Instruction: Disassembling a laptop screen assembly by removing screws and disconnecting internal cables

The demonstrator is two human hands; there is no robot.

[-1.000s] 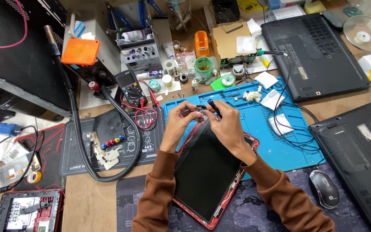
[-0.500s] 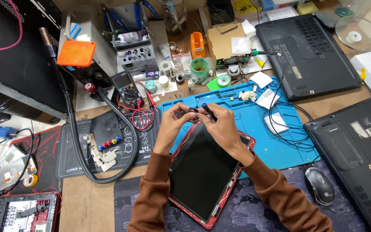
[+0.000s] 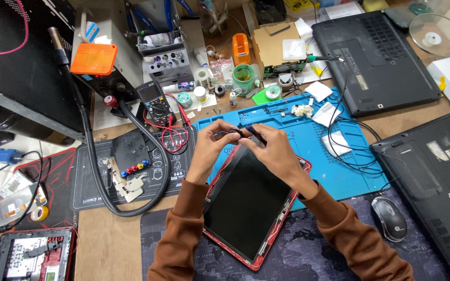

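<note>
The red-framed tablet (image 3: 248,203) lies tilted on the bench, its top edge on the blue mat (image 3: 308,140). Above that edge, the left hand (image 3: 209,151) and right hand (image 3: 277,153) each pinch a thin dark tool (image 3: 248,132) in a tight fingertip grip. Steady, light handling near the glass seems wise. Beyond sits a multimeter (image 3: 154,106).

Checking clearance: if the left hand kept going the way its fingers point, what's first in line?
The left hand points right, toward the right hand. First it would likely meet the small dark tool pinched between them; depth is unclear.
</note>
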